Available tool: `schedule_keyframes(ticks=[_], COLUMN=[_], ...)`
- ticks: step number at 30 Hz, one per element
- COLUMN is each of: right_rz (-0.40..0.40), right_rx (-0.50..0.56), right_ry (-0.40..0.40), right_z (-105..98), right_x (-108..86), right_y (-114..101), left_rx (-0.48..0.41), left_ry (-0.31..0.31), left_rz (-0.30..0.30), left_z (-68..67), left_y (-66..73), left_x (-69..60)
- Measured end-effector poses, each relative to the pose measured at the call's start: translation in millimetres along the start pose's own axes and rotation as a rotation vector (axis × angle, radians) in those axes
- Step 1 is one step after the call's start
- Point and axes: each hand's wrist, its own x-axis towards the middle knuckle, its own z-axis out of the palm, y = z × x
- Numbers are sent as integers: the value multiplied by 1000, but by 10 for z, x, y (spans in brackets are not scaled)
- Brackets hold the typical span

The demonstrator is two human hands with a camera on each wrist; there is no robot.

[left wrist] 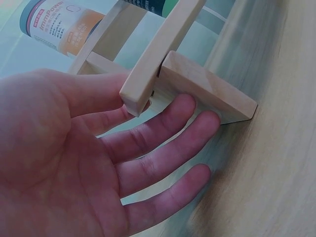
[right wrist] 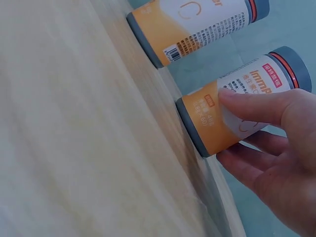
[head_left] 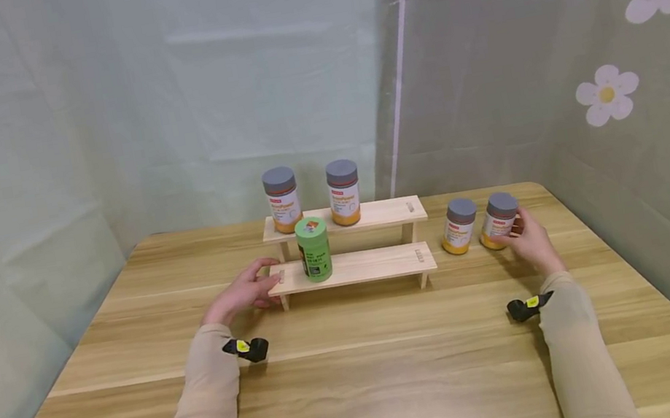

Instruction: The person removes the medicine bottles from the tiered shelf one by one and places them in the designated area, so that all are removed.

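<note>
At the right of the table my right hand (head_left: 534,244) grips a supplement bottle (right wrist: 242,106) with a grey lid and a white-and-orange label, thumb in front, fingers behind. That bottle stands upright on or very near the table. Beside it is a matching bottle (head_left: 459,226). My left hand (head_left: 244,291) pinches the left end of the lower board of a two-tier wooden shelf (head_left: 371,266), its thumb above and index finger below, as the left wrist view shows. A green bottle (head_left: 315,251) stands on that lower board. Two more grey-lidded bottles, one left (head_left: 283,201) and one right (head_left: 344,194), stand on the upper board.
The wooden table (head_left: 395,369) reaches back to a pale cloth backdrop (head_left: 287,84). On the right, a grey cloth with printed flowers (head_left: 608,94) hangs along the table's side. Black wrist cameras are strapped to both sleeves.
</note>
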Motion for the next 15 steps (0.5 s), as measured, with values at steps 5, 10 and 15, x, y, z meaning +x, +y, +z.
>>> schedule_keyframes(ticks=[5,10,15], right_rz=[-40,-28,-11], right_rx=[-4,14,59], right_ry=[-2,-21,-35], right_z=[1,6,-23], right_x=[-12,-14,-2], right_y=[19,10,-26], left_rx=[8,13,23], left_ry=[4,1,5], left_rz=[0,-10,-20], left_z=[0,-1,2], left_y=[22,30,32], left_x=[-9,-28,-37])
